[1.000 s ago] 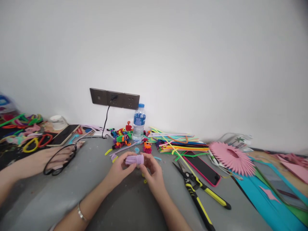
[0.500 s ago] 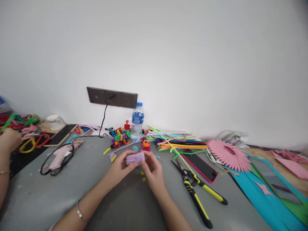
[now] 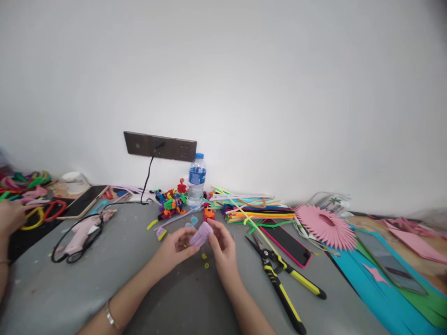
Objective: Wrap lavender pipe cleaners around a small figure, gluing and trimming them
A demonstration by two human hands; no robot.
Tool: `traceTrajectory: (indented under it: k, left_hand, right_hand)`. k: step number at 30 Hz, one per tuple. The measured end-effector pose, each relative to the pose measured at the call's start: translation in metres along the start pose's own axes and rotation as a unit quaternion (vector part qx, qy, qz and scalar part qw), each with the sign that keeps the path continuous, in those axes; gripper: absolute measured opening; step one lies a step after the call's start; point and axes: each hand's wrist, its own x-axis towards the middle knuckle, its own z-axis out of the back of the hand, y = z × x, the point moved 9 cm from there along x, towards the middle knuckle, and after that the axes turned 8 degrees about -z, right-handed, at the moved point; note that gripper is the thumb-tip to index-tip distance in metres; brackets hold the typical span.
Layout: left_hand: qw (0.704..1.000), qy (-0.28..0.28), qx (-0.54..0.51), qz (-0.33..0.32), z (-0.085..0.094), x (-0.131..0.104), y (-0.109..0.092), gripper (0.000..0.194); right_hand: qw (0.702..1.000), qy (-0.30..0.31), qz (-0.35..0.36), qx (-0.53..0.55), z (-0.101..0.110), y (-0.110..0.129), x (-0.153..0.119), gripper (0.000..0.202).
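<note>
A small lilac bundle of fuzzy pipe cleaners (image 3: 201, 234), with a band wrapped round one end, is held tilted between both hands above the grey table. My right hand (image 3: 223, 246) pinches its banded upper end between thumb and fingers. At the lower left end, my left hand (image 3: 174, 251) curls its fingers and thumb loosely round the bundle; the exact contact is partly hidden. Below on the table lie small yellow pieces (image 3: 206, 265). Just behind the fingers is a light blue curl (image 3: 192, 222), and a lilac piece with a yellow end (image 3: 161, 233) lies to the left.
Long-handled cutters (image 3: 275, 265) and a pink-edged phone (image 3: 288, 244) lie at right, beside many pipe cleaners (image 3: 261, 209). A water bottle (image 3: 197, 181) stands behind. At left are a corded pink glue gun (image 3: 80, 235), scissors (image 3: 47, 214) and another person's hand (image 3: 10, 216).
The lilac bundle has turned from nearly level to slanted, its banded end pointing up and right. My left fingers have loosened round it. The view has shifted slightly.
</note>
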Motion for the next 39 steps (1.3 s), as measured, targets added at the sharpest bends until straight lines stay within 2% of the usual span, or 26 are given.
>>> traceTrajectory:
  k: [4,10,14,17,19,20,21,24,27,30,33,36,39]
  left_hand:
    - [1.000,0.005,-0.003,0.017,-0.002,0.000,-0.002,0.047]
    - [0.997,-0.061,-0.037,-0.009,0.013,0.005,-0.007,0.039]
    - [0.992,-0.100,-0.080,0.002,0.020,0.004,-0.006,0.046]
    - [0.982,-0.132,-0.131,0.029,0.023,0.001,-0.005,0.054]
    - [0.978,-0.146,-0.146,0.033,0.024,0.000,-0.006,0.056]
    - [0.977,-0.152,-0.148,0.031,0.026,0.001,-0.007,0.057]
    - [0.976,-0.156,-0.148,0.028,0.027,0.001,-0.007,0.057]
    - [0.977,-0.158,-0.139,0.020,0.030,0.003,-0.006,0.056]
    - [0.979,-0.150,-0.136,0.015,0.031,0.005,-0.004,0.056]
    - [0.980,-0.148,-0.132,0.015,0.031,0.005,-0.002,0.057]
    - [0.981,-0.147,-0.125,0.018,0.031,0.005,0.000,0.059]
    - [0.983,-0.140,-0.119,0.018,0.029,0.004,-0.001,0.058]
    - [0.983,-0.139,-0.117,0.017,0.028,0.004,-0.005,0.056]
  right_hand:
    - [1.000,-0.004,0.010,0.012,0.001,0.003,0.000,0.039]
    - [0.995,-0.054,0.083,-0.026,0.013,0.043,-0.002,0.026]
    - [0.970,-0.066,0.173,-0.159,0.018,0.087,0.010,0.017]
    - [0.928,-0.074,0.229,-0.284,0.031,0.106,0.042,0.017]
    - [0.886,-0.067,0.219,-0.402,0.041,0.101,0.073,0.023]
    - [0.849,-0.051,0.190,-0.491,0.044,0.091,0.091,0.028]
    - [0.797,-0.031,0.152,-0.584,0.048,0.078,0.106,0.031]
    - [0.751,-0.023,0.107,-0.651,0.063,0.058,0.133,0.030]
    - [0.721,-0.022,0.085,-0.687,0.069,0.046,0.139,0.028]
    - [0.700,-0.018,0.077,-0.710,0.073,0.040,0.139,0.023]
    - [0.691,-0.009,0.081,-0.718,0.076,0.037,0.140,0.018]
    - [0.696,0.007,0.096,-0.711,0.075,0.038,0.143,0.017]
    - [0.716,0.024,0.130,-0.685,0.072,0.050,0.144,0.017]
